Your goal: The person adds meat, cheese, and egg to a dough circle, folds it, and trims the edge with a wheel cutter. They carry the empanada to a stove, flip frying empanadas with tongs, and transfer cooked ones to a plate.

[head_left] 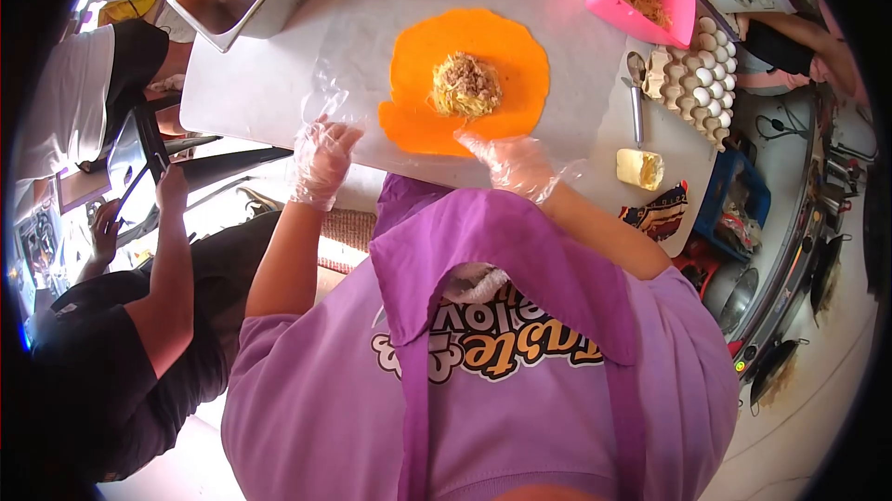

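Observation:
A flat orange dough sheet [516,55] lies on a clear plastic sheet [334,92] on the table, its near-left edge uneven. A mound of shredded filling [467,85], pale strands topped with brown bits, sits in its middle. My left hand [323,164], in a clear plastic glove, is left of the dough near the table's front edge, fingers curled on the crinkled plastic. My right hand [516,164], gloved likewise, has its closed fingertips at the dough's near edge. What exactly they pinch there is hard to see.
A metal pan [218,22] stands back left, a pink tub [641,27] of shredded food back right. Nearer on the right are egg trays [683,97], a spoon [636,106] and a yellow block in a wrapper [639,168]. A person [139,334] holding a device is close on my left.

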Demonstrator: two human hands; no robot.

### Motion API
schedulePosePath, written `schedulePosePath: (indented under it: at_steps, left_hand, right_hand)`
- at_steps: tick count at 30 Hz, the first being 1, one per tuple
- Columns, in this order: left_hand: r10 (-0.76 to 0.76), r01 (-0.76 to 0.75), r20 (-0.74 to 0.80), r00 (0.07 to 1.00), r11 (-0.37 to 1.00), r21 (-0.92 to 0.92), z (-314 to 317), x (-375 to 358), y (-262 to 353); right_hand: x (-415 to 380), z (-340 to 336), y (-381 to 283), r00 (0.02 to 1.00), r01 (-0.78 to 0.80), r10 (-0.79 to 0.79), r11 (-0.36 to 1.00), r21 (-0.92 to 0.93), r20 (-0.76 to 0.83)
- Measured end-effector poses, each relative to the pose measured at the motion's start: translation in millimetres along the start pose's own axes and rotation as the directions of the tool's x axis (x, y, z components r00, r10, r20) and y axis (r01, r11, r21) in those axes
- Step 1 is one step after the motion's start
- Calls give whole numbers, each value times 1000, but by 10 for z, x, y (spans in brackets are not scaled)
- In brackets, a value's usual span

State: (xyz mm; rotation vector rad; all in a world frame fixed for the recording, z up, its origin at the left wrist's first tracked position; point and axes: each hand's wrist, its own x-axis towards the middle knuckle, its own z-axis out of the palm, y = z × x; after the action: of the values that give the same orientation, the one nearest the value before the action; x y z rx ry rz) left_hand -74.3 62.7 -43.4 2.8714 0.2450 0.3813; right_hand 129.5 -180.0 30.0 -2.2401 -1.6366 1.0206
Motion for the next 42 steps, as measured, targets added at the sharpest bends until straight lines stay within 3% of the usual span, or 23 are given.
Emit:
schedulePosePath:
  at_steps: [1,5,7,12,14,17,20,22,23,24,25,26,27,28,29,31,32,34,35,37,38,40,42]
  left_hand:
    - [15,-16,-109,994,1000,-7,-32,51,8]
    - [-23,27,-57,998,998,63,-235,207,46]
    - [60,-60,-36,998,998,23,-284,222,71]
    - [67,-69,-39,997,997,-40,-324,167,218]
    - [52,-51,5,999,995,-89,-313,159,226]
    - [23,-18,42,999,993,-120,-336,217,268]
    - [7,2,67,998,991,-130,-311,254,260]
    - [-1,9,63,998,991,-133,-298,272,246]
    - [-25,36,98,995,993,-116,-291,291,256]
    - [-60,71,127,990,994,-82,-317,310,192]
    - [-363,498,427,828,827,-261,410,-221,-219]
    - [-368,416,198,909,749,-516,58,64,105]
    - [-179,211,217,960,968,-136,-157,270,125]
    - [-236,322,382,893,930,-179,-255,405,117]
    - [-144,176,207,968,974,-142,-157,399,81]
    - [-123,155,213,969,978,-140,-363,562,191]
    - [-126,147,195,973,984,-98,-400,594,242]
    - [0,-7,-55,998,993,-115,-389,626,260]
    - [8,-12,-41,999,994,-105,-388,612,252]
    - [38,-38,-4,999,996,-79,-391,582,239]
    - [65,-63,36,997,996,-63,-389,562,224]
    - [95,-92,44,995,994,-65,-422,516,181]
    - [127,-123,50,991,990,-75,-479,488,142]
  right_hand:
    - [-23,-89,-36,999,-10,11,1000,16,-45]
    - [18,-143,80,994,11,1,994,112,-105]
    - [-2,-187,136,988,35,-18,994,105,-151]
    - [35,-214,160,980,19,-1,996,89,-199]
    - [88,-171,130,999,-30,39,978,206,-38]
    - [112,-106,148,994,-72,53,975,209,93]
    - [150,-157,71,974,-168,144,977,129,175]
    - [165,-129,87,982,-134,112,980,145,152]
    - [172,-91,99,989,-95,75,982,160,128]
    - [159,127,220,1000,-21,22,987,160,-4]
    - [175,445,399,988,84,-62,984,154,-143]
    - [287,711,584,836,344,-309,939,-4,-453]
    - [374,861,684,850,332,-236,934,132,-471]
    - [342,750,679,956,148,-107,980,134,-271]
    - [382,786,736,933,156,-133,987,40,-335]
    - [436,423,474,987,56,-49,998,41,-150]
    - [434,405,480,984,91,-84,995,39,-156]
    - [340,327,485,968,-251,245,927,278,58]
    - [315,214,426,969,-246,240,929,277,56]
    - [170,-152,47,997,25,-8,977,214,-80]
    - [187,-139,8,997,31,-14,976,215,-81]
    - [207,-111,-21,973,-230,228,970,81,34]
    - [218,-71,-23,970,-241,242,967,76,3]
